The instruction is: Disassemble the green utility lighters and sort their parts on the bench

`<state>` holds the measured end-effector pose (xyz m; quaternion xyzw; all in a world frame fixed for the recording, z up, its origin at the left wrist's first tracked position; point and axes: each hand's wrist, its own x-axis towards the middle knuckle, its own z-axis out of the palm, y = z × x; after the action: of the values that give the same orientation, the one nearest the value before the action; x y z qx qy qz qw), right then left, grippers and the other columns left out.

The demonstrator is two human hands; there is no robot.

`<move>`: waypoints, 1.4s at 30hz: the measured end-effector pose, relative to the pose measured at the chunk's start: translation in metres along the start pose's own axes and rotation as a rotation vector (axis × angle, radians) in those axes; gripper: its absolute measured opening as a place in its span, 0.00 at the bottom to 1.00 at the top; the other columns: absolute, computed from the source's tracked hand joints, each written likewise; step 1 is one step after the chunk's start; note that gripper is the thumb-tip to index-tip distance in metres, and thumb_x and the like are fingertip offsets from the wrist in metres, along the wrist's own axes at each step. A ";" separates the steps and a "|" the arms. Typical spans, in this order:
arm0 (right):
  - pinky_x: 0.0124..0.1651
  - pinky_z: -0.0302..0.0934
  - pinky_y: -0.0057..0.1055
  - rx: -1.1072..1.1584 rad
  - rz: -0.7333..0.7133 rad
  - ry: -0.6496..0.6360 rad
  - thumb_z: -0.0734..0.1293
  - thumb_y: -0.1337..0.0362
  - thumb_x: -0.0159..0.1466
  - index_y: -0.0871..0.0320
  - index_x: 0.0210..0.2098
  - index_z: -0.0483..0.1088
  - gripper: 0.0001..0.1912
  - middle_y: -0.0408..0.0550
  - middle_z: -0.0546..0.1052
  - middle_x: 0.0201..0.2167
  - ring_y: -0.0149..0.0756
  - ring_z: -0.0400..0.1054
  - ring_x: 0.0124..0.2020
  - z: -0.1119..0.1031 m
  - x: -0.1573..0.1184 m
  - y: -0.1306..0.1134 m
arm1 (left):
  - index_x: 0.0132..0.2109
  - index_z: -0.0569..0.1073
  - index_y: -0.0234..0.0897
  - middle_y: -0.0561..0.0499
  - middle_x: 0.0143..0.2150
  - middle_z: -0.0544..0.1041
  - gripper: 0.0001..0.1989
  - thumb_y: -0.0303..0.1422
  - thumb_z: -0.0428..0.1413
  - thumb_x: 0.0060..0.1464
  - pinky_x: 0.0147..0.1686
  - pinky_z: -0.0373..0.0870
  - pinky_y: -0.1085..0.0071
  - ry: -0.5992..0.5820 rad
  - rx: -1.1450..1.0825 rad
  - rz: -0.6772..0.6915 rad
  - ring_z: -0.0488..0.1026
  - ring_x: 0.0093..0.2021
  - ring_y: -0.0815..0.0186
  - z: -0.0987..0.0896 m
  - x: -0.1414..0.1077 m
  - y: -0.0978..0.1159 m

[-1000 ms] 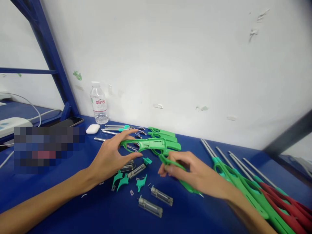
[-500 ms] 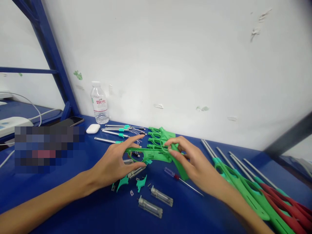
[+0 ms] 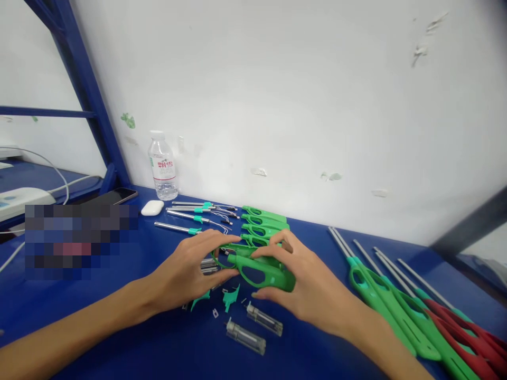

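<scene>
My left hand (image 3: 174, 277) is closed on the trigger end of a green lighter shell half (image 3: 240, 247), with thumb and fingers around it. A second green lighter shell half (image 3: 259, 273), with a finger-loop opening, is gripped in my right hand (image 3: 312, 287) and overlaps the first, partly covering it. I cannot tell whether the two halves touch. Below them lie teal triggers (image 3: 231, 298) and two clear fuel tanks (image 3: 264, 320). Several metal tubes (image 3: 208, 265) lie partly hidden behind my left fingers.
Green shells (image 3: 264, 217) form a row at the back, beside metal rods with wires (image 3: 178, 228). Green lighters (image 3: 396, 311) and red lighters (image 3: 455, 332) with long rods lie at right. A water bottle (image 3: 163, 169), white case (image 3: 152, 208) and phone (image 3: 125, 195) are at back left.
My right hand has brought its shell half from the row left and forward, turned it, and placed it over the half in my left hand. The screwdriver is now hidden behind my right hand.
</scene>
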<state>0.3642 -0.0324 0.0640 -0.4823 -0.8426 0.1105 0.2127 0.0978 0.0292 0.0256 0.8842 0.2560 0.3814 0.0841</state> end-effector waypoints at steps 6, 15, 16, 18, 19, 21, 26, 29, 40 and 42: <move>0.35 0.63 0.34 -0.035 -0.133 0.132 0.74 0.66 0.68 0.53 0.44 0.69 0.10 0.46 0.67 0.50 0.33 0.67 0.34 0.001 0.001 0.009 | 0.59 0.71 0.45 0.54 0.47 0.78 0.20 0.36 0.64 0.62 0.43 0.74 0.75 -0.043 0.003 0.030 0.75 0.41 0.70 -0.002 0.001 0.003; 0.40 0.68 0.36 -0.200 -0.206 0.318 0.58 0.46 0.77 0.51 0.65 0.61 0.24 0.47 0.79 0.48 0.43 0.77 0.46 0.004 0.004 0.021 | 0.72 0.57 0.51 0.56 0.49 0.79 0.38 0.39 0.64 0.61 0.46 0.76 0.74 0.010 0.047 -0.054 0.76 0.37 0.72 0.000 -0.002 0.000; 0.40 0.68 0.36 -0.228 -0.202 0.318 0.56 0.46 0.78 0.52 0.66 0.60 0.24 0.48 0.79 0.48 0.43 0.77 0.46 0.004 0.004 0.019 | 0.72 0.57 0.52 0.56 0.50 0.79 0.38 0.40 0.64 0.61 0.46 0.77 0.74 0.007 0.046 -0.066 0.76 0.38 0.72 0.000 -0.002 0.000; 0.35 0.68 0.36 -0.303 -0.190 0.318 0.52 0.47 0.79 0.55 0.68 0.58 0.26 0.50 0.77 0.47 0.43 0.77 0.43 0.003 0.004 0.014 | 0.73 0.56 0.53 0.56 0.50 0.79 0.39 0.40 0.64 0.61 0.47 0.77 0.74 0.006 0.043 -0.079 0.76 0.38 0.72 0.001 -0.002 0.000; 0.31 0.67 0.35 -0.343 -0.183 0.313 0.50 0.47 0.80 0.56 0.68 0.58 0.27 0.51 0.76 0.45 0.43 0.77 0.39 0.003 0.005 0.012 | 0.73 0.56 0.54 0.56 0.50 0.79 0.39 0.40 0.64 0.61 0.47 0.77 0.74 0.008 0.041 -0.081 0.77 0.38 0.72 0.001 -0.002 0.000; 0.24 0.62 0.34 -0.400 -0.177 0.312 0.48 0.46 0.79 0.56 0.69 0.58 0.29 0.49 0.73 0.41 0.40 0.73 0.30 0.003 0.004 0.009 | 0.74 0.54 0.54 0.56 0.50 0.79 0.40 0.41 0.64 0.61 0.47 0.78 0.73 0.008 0.037 -0.085 0.77 0.38 0.72 0.002 -0.002 0.000; 0.27 0.67 0.35 -0.348 -0.236 0.303 0.53 0.47 0.79 0.57 0.64 0.61 0.25 0.48 0.73 0.43 0.39 0.73 0.32 0.006 0.004 0.011 | 0.74 0.52 0.54 0.54 0.51 0.80 0.42 0.42 0.64 0.61 0.45 0.78 0.72 -0.010 0.043 -0.116 0.78 0.38 0.70 0.001 -0.003 -0.001; 0.33 0.71 0.37 -0.399 -0.333 0.308 0.54 0.50 0.78 0.60 0.64 0.63 0.25 0.52 0.75 0.45 0.42 0.75 0.39 0.009 0.005 0.013 | 0.74 0.53 0.54 0.54 0.52 0.80 0.41 0.43 0.63 0.62 0.46 0.79 0.71 -0.017 0.028 -0.107 0.79 0.41 0.69 0.001 -0.003 0.000; 0.37 0.73 0.46 -0.508 -0.463 0.353 0.59 0.53 0.76 0.66 0.61 0.66 0.25 0.55 0.75 0.44 0.46 0.72 0.39 0.017 0.010 0.010 | 0.72 0.55 0.56 0.53 0.58 0.79 0.40 0.44 0.65 0.60 0.55 0.78 0.68 -0.078 0.005 -0.096 0.80 0.54 0.64 0.003 -0.005 0.004; 0.38 0.74 0.46 -0.488 -0.462 0.331 0.60 0.53 0.75 0.67 0.61 0.66 0.25 0.55 0.75 0.44 0.47 0.72 0.40 0.019 0.009 0.006 | 0.71 0.56 0.54 0.53 0.56 0.79 0.39 0.44 0.65 0.60 0.57 0.77 0.67 -0.071 -0.010 -0.083 0.79 0.55 0.64 0.004 -0.005 0.005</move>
<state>0.3562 -0.0215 0.0467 -0.3275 -0.8848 -0.2241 0.2442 0.0993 0.0228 0.0214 0.8853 0.2874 0.3475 0.1134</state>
